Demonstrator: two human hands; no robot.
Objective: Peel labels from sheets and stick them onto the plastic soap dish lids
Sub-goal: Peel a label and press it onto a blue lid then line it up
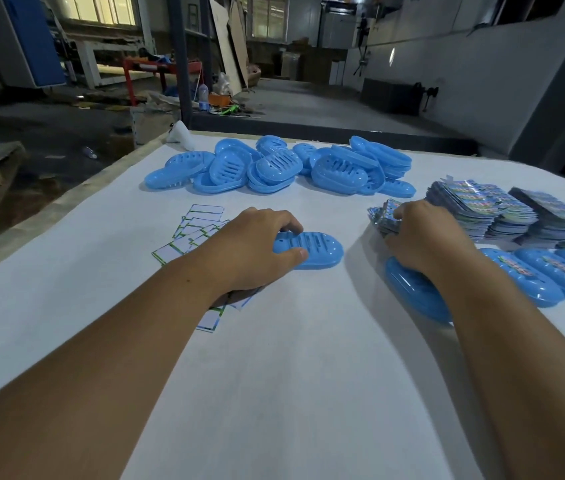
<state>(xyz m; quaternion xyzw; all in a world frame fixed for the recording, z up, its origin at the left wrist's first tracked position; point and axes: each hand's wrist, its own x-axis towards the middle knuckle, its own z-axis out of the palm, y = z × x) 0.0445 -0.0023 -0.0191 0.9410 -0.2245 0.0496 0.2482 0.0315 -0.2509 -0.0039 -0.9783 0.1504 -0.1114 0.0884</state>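
Gripping a blue soap dish lid (pixel 312 250) near the middle of the white table (pixel 274 358), the left hand (pixel 253 251) curls its fingers over the lid's far edge with the thumb at the near edge. The right hand (pixel 423 237) reaches into a stack of shiny label sheets (pixel 383 216), fingers bent and pinching at them, though the exact hold is hidden. Under its wrist lies another lid (pixel 409 289). Labelled lids (pixel 530 278) sit to the right, bare lids (pixel 274 166) are heaped at the far side, and empty backing papers (pixel 198 226) lie left.
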